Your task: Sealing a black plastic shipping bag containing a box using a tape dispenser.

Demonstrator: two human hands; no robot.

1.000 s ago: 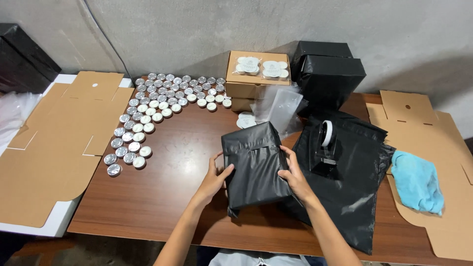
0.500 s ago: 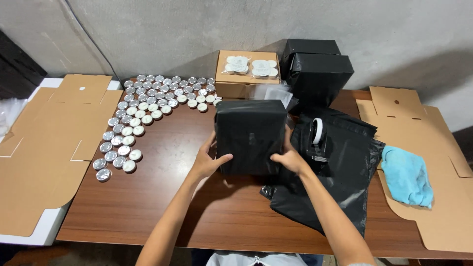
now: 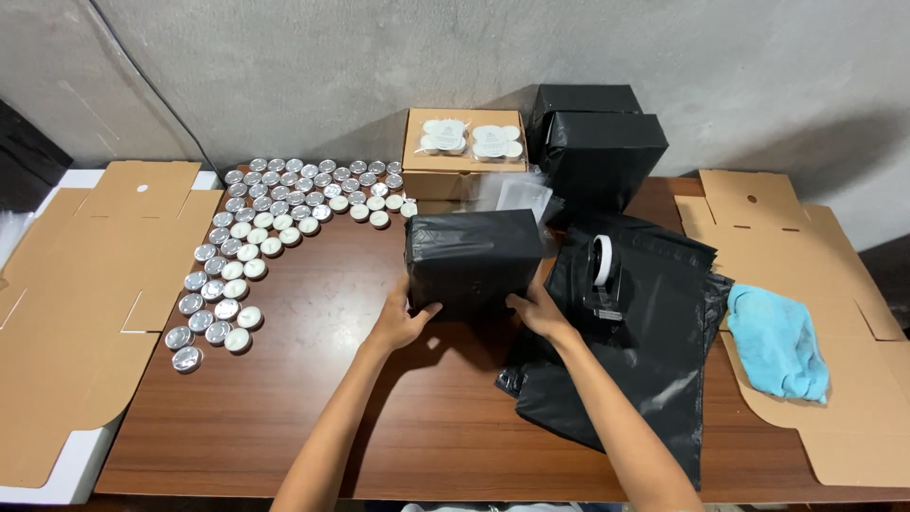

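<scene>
A box wrapped in black plastic (image 3: 472,261) stands on the brown wooden table (image 3: 313,417), just in front of me. My left hand (image 3: 403,320) grips its lower left corner. My right hand (image 3: 538,310) holds its lower right edge. Both hands press against the package from below.
Several small silver tins (image 3: 248,248) cover the table's left and back. An open cardboard box with white items (image 3: 463,152) and two black wrapped parcels (image 3: 597,152) stand at the back. Black plastic bags (image 3: 645,351) with a tape dispenser (image 3: 603,275) lie right. Flat cardboard (image 3: 76,284) and a blue cloth (image 3: 777,341) flank the table.
The black wrapped package has been turned from a tilt to upright and shifted away from me and left, off the black bags. Both hands stayed on it.
</scene>
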